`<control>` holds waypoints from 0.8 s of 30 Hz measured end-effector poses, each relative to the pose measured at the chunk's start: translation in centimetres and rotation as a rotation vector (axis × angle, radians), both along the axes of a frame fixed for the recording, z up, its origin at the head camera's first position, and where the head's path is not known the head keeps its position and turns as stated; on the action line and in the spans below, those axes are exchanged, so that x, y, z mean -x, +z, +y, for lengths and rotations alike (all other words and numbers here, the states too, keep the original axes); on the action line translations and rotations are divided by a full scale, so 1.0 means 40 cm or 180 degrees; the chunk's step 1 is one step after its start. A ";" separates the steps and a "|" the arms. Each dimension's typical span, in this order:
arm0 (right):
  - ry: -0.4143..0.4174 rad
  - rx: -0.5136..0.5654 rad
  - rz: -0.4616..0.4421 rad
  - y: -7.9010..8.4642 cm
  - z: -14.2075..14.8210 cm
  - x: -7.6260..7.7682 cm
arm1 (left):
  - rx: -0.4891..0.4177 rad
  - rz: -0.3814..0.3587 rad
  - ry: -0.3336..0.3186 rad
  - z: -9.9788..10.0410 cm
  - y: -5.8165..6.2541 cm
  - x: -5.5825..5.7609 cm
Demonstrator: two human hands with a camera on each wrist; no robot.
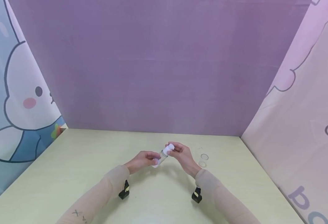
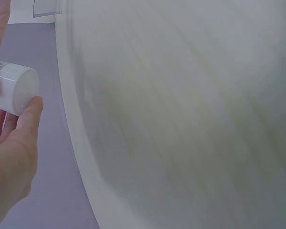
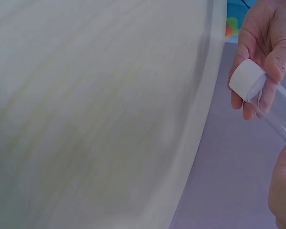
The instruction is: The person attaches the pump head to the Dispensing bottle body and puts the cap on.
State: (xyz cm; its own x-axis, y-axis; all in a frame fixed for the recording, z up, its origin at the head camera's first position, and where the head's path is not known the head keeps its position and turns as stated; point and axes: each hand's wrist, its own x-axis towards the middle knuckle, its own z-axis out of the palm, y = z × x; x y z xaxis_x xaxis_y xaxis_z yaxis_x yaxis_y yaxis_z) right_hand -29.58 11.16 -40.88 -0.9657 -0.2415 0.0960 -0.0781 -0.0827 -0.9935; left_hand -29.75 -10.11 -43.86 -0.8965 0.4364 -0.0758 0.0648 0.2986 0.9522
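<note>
Bottle [image 1: 162, 157], clear, held in the hands over the bench [image 1: 164, 202]. Its long axis slants between them, the near end to the left and the far end to the right. The left hand [image 1: 142, 161] grips the white cap [image 2: 19, 90] at the near end; the right hand [image 1: 183, 156] pinches the white top [image 1: 168, 149] at the far end, so neither is nearer. A clear cup [image 1: 203, 160] stands apart, beyond the right wrist. Behind: a purple wall [image 1: 164, 68].

Table [image 1: 85, 165] passable leftward — bottle [image 1: 164, 154] blocks midway, clear cup [image 1: 203, 161] rightward.
</note>
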 end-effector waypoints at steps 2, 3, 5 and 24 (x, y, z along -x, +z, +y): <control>-0.0037 -0.0034 0.0004 -0.001 -0.001 0.000 | 0.0020 -0.0001 0.0019 0.000 0.000 0.000; -0.0054 -0.0044 0.0001 -0.001 -0.001 0.000 | 0.0028 -0.0005 0.0027 0.000 0.000 -0.001; -0.0087 -0.0068 -0.0007 -0.002 -0.002 0.000 | 0.0039 0.0000 0.0033 0.000 0.002 -0.002; -0.0213 -0.0181 0.0024 -0.005 -0.007 0.002 | -0.0022 -0.0006 0.0007 0.001 0.004 -0.007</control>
State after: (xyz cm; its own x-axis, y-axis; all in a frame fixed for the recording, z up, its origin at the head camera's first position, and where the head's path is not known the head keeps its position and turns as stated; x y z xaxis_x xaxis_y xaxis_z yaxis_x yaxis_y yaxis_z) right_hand -29.66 10.87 -41.07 -0.9791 -0.1816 0.0913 -0.0891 -0.0204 -0.9958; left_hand -29.47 -10.05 -43.72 -0.8974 0.4350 -0.0746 0.0623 0.2921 0.9544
